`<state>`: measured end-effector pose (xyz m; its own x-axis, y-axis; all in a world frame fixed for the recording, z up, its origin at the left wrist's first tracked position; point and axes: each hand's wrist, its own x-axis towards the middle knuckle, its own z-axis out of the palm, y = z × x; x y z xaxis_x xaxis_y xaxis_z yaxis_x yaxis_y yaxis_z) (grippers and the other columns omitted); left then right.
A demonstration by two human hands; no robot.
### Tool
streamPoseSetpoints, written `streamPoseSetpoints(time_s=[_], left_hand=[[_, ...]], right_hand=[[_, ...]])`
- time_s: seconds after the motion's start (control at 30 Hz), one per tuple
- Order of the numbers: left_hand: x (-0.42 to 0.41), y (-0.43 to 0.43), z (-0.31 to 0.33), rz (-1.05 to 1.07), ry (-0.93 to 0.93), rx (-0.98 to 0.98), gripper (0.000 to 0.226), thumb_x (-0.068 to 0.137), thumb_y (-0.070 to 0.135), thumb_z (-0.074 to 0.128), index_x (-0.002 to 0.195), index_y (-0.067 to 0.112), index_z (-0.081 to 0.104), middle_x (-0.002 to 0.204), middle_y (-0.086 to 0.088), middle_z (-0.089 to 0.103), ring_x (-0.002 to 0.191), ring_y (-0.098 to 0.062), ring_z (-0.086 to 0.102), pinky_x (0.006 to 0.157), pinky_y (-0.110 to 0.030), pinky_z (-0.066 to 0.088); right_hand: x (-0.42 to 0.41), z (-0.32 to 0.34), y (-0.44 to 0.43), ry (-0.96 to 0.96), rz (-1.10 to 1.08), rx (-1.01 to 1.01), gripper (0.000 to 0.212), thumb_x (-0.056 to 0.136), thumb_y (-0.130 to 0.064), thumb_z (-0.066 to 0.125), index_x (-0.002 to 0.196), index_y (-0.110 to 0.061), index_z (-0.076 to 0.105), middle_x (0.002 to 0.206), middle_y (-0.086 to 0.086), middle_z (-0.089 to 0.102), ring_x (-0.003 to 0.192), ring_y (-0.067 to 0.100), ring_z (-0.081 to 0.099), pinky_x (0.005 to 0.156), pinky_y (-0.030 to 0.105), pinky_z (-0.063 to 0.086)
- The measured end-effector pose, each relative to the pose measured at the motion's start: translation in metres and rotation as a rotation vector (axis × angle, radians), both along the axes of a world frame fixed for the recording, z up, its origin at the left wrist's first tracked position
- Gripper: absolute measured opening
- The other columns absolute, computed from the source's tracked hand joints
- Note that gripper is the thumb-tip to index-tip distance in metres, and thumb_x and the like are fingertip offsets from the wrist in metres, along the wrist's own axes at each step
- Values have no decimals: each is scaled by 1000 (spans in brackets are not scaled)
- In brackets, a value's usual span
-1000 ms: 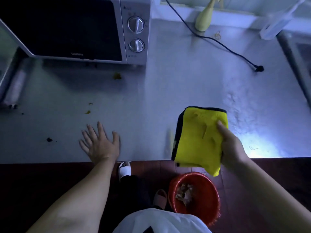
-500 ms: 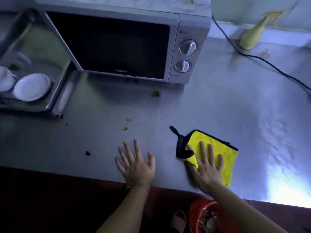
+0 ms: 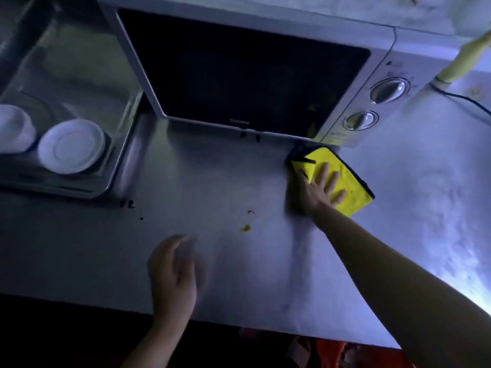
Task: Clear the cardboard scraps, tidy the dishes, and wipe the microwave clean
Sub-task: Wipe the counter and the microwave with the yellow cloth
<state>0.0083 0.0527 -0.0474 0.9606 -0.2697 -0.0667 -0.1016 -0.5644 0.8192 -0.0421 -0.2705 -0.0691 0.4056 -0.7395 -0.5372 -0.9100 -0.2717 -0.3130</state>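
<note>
right hand spread flat on yellow cloth at microwave's 5 o'clock corner, left hand blurred, loosely open over tabletop

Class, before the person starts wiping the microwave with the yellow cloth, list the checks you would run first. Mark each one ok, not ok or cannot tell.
1. Cloth under control: ok. The right hand presses flat on the yellow cloth.
2. Cloth near the target: ok. Its far corner lies by the lower front edge of the microwave.
3. Microwave closed: ok. It looks shut.
4. Surface free of bits: not ok. Orange bits lie on the counter.
5. Other hand free: ok. The left hand is blurred but holds nothing visible.
</note>
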Motion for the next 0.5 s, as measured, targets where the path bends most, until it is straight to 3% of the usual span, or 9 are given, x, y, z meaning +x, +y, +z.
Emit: streamPoseSetpoints(time_s=[0.07, 0.17, 0.3, 0.4, 0.5], left_hand=[[33, 27, -11, 68, -54, 66, 38, 80, 1, 52, 116, -3, 64, 117, -18, 63, 110, -38, 60, 99, -59, 46], [64, 58, -23, 190, -75, 115, 42, 86, -6, 54, 127, 0, 58, 128, -21, 56, 120, -40, 53, 105, -59, 42], [90, 99, -34, 351, -69, 238, 51, 86, -2, 60, 135, 5, 51, 135, -25, 51, 125, -43, 45, 109, -58, 36], [95, 113, -42, 386, -21, 410, 56, 90, 10, 59, 143, 8, 42, 150, -23, 37, 136, -47, 33, 112, -60, 28], [86, 101, -44, 397, -125, 520, 55, 90, 23, 44, 142, 7, 44, 151, -23, 37, 139, -43, 34, 112, -57, 26]], right_hand=[[39, 1, -3, -2, 106, -30, 54, 102, -60, 17, 155, -49, 17, 164, -6, -25, 150, 24, -28, 115, 59, -19], [65, -3, 2, 83, 295, -147, 61, 101, -63, 17, 156, -46, -2, 164, -4, -28, 149, 25, -29, 114, 60, -18], [61, -1, 0, 134, 335, -158, 66, 97, -70, 16, 154, -50, -11, 162, -7, -31, 149, 22, -30, 117, 60, -15], [57, 2, 4, 134, 355, -151, 67, 93, -76, 15, 148, -56, -18, 162, -7, -31, 149, 23, -30, 117, 61, -14], [48, -5, 17, 131, 350, -199, 64, 94, -73, 15, 145, -60, -21, 163, -6, -29, 150, 24, -28, 117, 61, -14]])
